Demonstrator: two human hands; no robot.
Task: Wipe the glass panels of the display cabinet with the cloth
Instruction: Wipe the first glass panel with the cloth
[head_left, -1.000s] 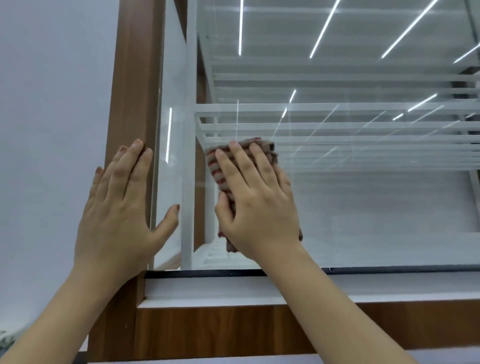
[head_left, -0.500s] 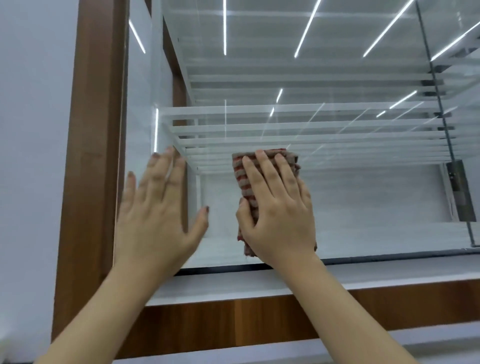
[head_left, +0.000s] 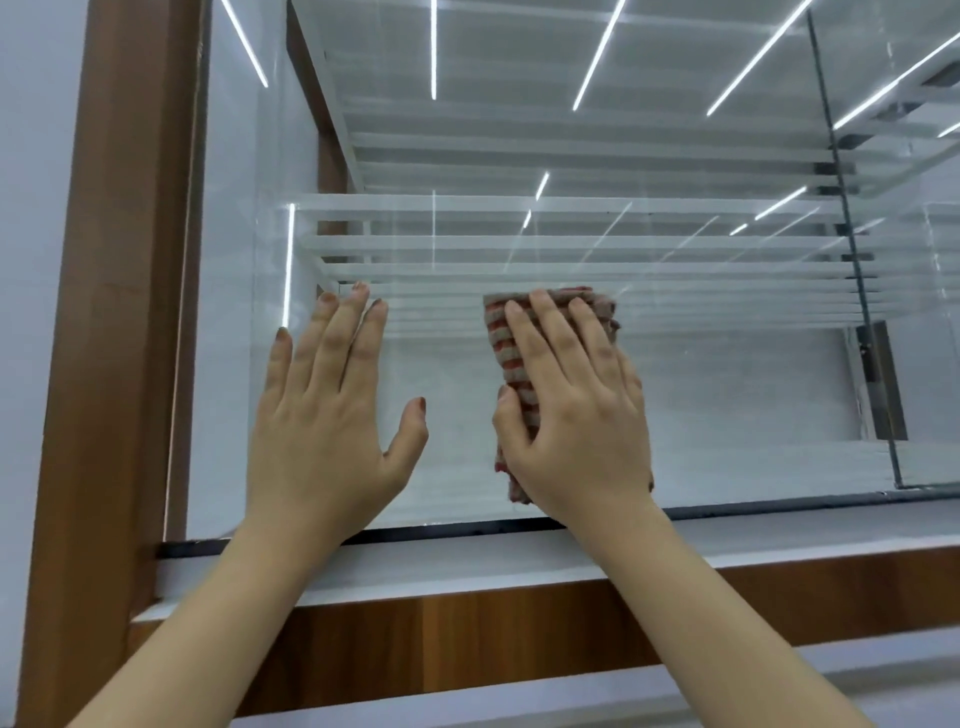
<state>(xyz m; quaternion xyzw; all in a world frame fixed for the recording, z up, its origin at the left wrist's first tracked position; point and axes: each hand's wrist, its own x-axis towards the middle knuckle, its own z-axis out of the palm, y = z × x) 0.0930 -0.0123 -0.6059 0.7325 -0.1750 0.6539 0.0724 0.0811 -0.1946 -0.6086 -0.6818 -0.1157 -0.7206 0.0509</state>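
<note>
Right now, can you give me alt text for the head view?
The right hand presses a folded red-and-grey striped cloth flat against the clear glass front panel of a wood-framed display cabinet. The left hand is spread open at the glass beside it, holding nothing. White shelves show behind the glass.

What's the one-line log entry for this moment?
right hand flat, pressing striped cloth on glass panel | left hand open, fingers spread, at glass | wiping underway

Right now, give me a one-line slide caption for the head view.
Right hand presses striped cloth flat on cabinet glass; left hand open beside it.
</note>
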